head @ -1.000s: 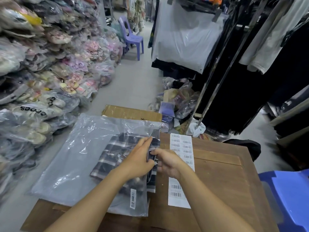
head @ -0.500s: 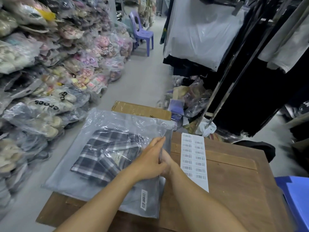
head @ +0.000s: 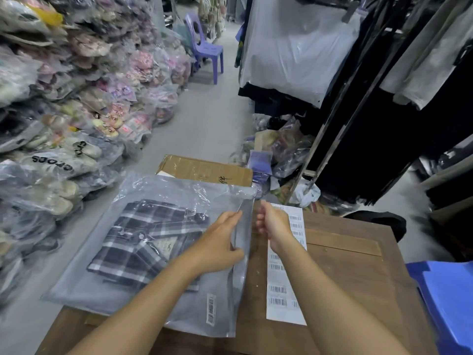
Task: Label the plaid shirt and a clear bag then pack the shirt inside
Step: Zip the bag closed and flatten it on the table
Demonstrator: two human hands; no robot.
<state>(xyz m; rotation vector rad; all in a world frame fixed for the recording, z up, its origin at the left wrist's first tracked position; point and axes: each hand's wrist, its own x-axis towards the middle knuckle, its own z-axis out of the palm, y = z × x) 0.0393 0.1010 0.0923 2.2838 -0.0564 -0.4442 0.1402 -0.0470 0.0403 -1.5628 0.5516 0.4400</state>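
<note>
Since the previous frame, the right hand (head: pixel 271 224) has drawn away from the bag's mouth and now hangs loosely curled, holding nothing, above the barcode label sheet (head: pixel 284 290), while the plaid shirt (head: pixel 143 242) sits deeper inside the clear bag (head: pixel 84 283). One wooden table (head: pixel 358 290) fills the lower field and carries the bag, whose left part overhangs the table edge above the grey floor (head: pixel 210 119). One cardboard box (head: pixel 204 170) stands just beyond the bag's far edge. One purple plastic chair (head: pixel 204 51) stands well down the aisle; a heap of bagged shoes (head: pixel 64 124), too many to count, lines the left side, and a clothing rack (head: pixel 384 98) of dark garments lines the right. One blue plastic stool (head: pixel 450 298) sits at the lower right. One folded plaid shirt lies wholly within the one clear bag, toward its middle. One white label sheet lies on the table just right of the bag's open edge. One barcode sticker (head: pixel 211 309) is fixed to the bag's near corner. The left hand (head: pixel 220 242) rests on the bag at its open right edge, thumb and fingers pinching the plastic there.
</note>
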